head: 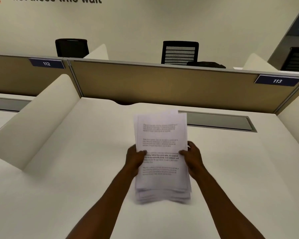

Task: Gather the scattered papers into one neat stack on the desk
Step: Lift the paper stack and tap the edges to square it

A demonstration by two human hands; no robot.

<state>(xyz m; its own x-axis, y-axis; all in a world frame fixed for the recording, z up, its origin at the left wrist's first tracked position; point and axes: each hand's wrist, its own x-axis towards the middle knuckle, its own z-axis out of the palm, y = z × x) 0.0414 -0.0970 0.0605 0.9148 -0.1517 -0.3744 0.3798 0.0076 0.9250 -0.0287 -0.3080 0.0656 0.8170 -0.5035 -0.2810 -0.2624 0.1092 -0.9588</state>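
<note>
A stack of white printed papers (160, 145) stands tilted over the middle of the white desk (76, 169), its lower edge blurred just above or on the desk top. My left hand (135, 159) grips the stack's left edge with the thumb on the front sheet. My right hand (192, 157) grips the right edge the same way. The sheets' upper corners are slightly fanned and uneven. No loose papers show elsewhere on the desk.
A tan partition (162, 83) with a blue label 113 (277, 81) closes off the desk's back. White side dividers (38, 118) stand on the left and right. A grey cable flap (217, 121) lies at the back right. Black chairs (179, 52) stand beyond the partition.
</note>
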